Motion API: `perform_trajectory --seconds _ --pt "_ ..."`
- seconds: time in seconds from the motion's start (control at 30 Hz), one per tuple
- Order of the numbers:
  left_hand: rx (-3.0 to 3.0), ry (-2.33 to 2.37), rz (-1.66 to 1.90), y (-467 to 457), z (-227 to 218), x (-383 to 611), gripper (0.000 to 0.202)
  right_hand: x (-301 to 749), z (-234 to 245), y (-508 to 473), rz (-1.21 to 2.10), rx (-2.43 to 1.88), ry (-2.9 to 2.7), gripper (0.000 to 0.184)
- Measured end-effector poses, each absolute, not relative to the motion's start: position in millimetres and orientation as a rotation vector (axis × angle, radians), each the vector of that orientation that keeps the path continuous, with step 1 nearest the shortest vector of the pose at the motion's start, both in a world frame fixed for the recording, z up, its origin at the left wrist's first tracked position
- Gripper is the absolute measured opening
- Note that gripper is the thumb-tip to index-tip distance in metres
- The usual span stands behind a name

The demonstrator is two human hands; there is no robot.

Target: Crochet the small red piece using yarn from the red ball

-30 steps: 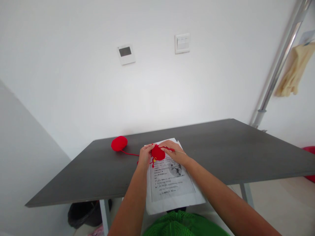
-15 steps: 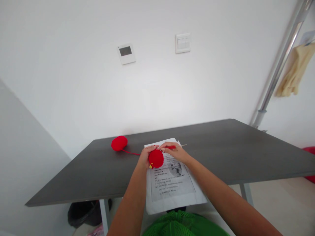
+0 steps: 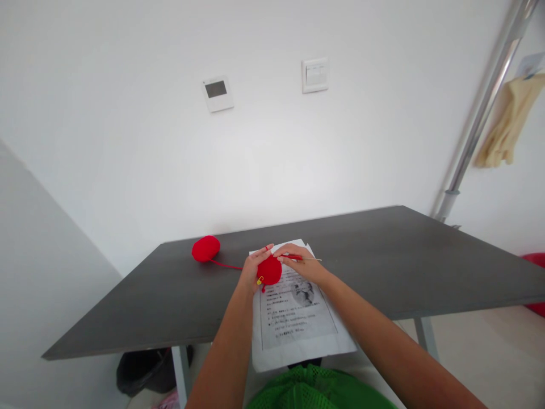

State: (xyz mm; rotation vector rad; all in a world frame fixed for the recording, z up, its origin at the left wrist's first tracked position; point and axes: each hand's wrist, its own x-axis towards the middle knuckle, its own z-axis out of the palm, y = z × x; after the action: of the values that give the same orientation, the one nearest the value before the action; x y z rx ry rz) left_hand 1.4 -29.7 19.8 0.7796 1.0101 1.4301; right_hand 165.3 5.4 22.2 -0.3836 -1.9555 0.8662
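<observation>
My left hand [image 3: 252, 269] grips a round red crochet piece [image 3: 269, 271] by its left side, with red yarn passing over a raised finger. A yellow stitch marker [image 3: 260, 280] hangs at the piece's lower left, and a short red tail dangles just below. Pinched in my right hand [image 3: 304, 264] is a crochet hook [image 3: 294, 257] with a red grip; its thin metal shaft sticks out to the right. The hook's working tip at the upper edge of the piece is too small to make out. A strand of yarn [image 3: 227, 265] runs left to a red yarn ball [image 3: 206, 249].
Printed sheets [image 3: 298, 335] lie under my hands and overhang the front edge of the dark table [image 3: 383, 255]. A white wall with a switch [image 3: 315, 75] stands behind. Below left is a black bin [image 3: 145, 369]; pale gloves [image 3: 508, 122] hang at the right.
The crochet piece has tilted and risen slightly, so its red tail now shows below it. My right hand and the hook have shifted a little, the hook's shaft now pointing slightly downward.
</observation>
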Motion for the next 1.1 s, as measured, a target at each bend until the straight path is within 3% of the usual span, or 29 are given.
perform_trajectory --seconds 0.13,0.57,1.1 --pt "0.869 1.003 1.380 -32 20 1 0.062 165 20 7 0.803 -0.354 -1.940 0.017" --pt "0.928 1.037 1.374 -34 24 -3 0.066 173 24 9 0.744 -0.401 -1.920 0.020" --pt "0.919 1.015 1.257 -32 17 -12 0.049 174 27 12 1.274 -0.455 -1.631 0.025"
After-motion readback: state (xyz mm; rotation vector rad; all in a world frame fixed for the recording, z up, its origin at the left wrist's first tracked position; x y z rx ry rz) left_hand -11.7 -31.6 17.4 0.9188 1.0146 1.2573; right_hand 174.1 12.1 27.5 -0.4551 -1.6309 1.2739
